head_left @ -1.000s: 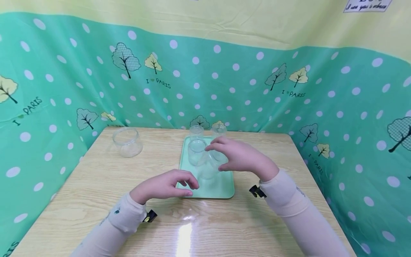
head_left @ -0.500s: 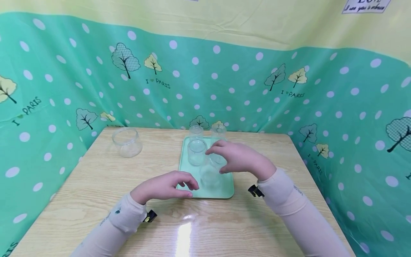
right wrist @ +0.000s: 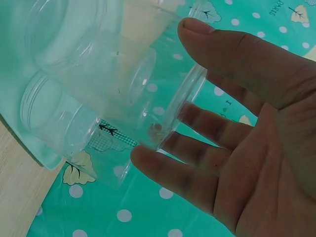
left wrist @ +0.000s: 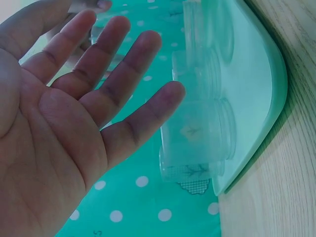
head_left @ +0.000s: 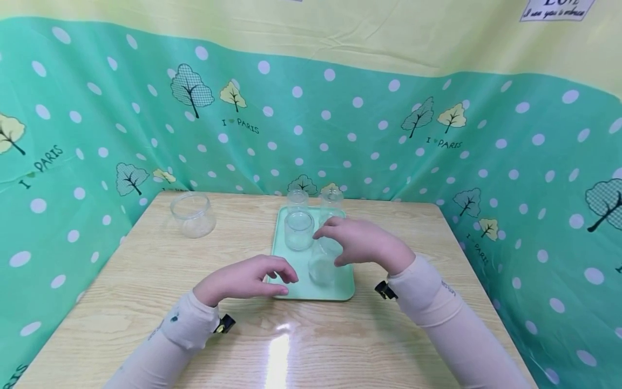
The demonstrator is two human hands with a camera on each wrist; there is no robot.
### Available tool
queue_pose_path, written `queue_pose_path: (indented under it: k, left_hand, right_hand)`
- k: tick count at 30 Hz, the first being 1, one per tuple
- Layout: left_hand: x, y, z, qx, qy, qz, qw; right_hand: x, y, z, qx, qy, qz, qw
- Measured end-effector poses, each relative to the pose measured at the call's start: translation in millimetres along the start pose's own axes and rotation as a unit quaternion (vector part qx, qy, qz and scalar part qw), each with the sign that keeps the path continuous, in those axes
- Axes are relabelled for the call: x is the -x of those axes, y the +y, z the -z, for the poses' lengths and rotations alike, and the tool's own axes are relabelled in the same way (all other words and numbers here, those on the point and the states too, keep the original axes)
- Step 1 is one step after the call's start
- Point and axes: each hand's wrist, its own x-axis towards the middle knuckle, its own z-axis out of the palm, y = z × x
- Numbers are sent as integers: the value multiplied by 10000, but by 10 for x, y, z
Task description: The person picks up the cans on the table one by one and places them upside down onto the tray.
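My right hand (head_left: pixel 364 244) reaches over the right side of the pale green tray (head_left: pixel 291 292). Its thumb and fingers curve around the upper rim of a clear jar (head_left: pixel 320 270) at the tray's front right. In the right wrist view that jar (right wrist: pixel 118 98) has its rim between thumb and fingertips. More clear jars stand behind it, including one (head_left: pixel 298 232) at the middle left; another beside that is partly hidden by the right hand. My left hand (head_left: pixel 243 278) hovers at the tray's front left corner, fingers relaxed and apart, holding nothing.
A wider clear jar (head_left: pixel 193 216) stands alone on the wooden table (head_left: pixel 146 281) at the back left. Two jars sit at the tray's far end, one of them the back left jar (head_left: pixel 297 201). A green dotted cloth (head_left: pixel 311 135) hangs around the table's back and sides.
My right hand has come slightly down and nearer to me, and the jar at its fingers has shifted a little right and forward on the tray. The left hand is almost still.
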Motion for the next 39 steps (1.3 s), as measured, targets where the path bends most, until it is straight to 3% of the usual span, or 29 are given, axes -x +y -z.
queue_pose_path:
  k: [17, 39]
  left_hand:
    - [2, 34, 12, 61, -15, 31, 10000]
    - [0, 50, 22, 44, -80, 121, 9999]
  right_hand:
    - [0, 13, -89, 112, -362, -143, 9992]
    - [-22, 25, -132, 149, -332, -303, 9989]
